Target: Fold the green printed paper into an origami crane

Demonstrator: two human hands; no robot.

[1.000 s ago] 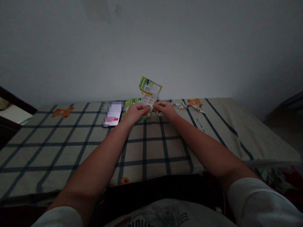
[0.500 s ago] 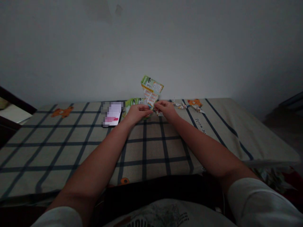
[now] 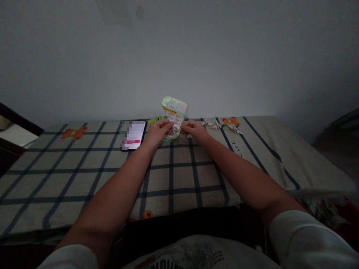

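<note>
A printed paper sheet [image 3: 175, 109], green and white with a yellow strip and orange blocks of print, stands up between my two hands, its top leaning toward the wall. My left hand [image 3: 159, 131] pinches its lower left edge between thumb and fingers. At the lower right edge, my right hand [image 3: 195, 130] has its thumb and fingertips closed on the same sheet. Behind and below my left hand lies more green printed paper [image 3: 153, 120], partly covered. Several twisted paper pieces [image 3: 221, 125] lie to the right of my right hand.
A phone [image 3: 134, 135] with a lit screen lies left of my left hand. Under everything is a checked cloth [image 3: 182, 175] with bear prints, covering the table up to the grey wall [image 3: 179, 56]. A dark frame [image 3: 17, 123] stands at the far left.
The sheet's top has dropped a little and shifted left, and it now looks more curved. My left hand has moved slightly left and up; my right hand has barely moved.
</note>
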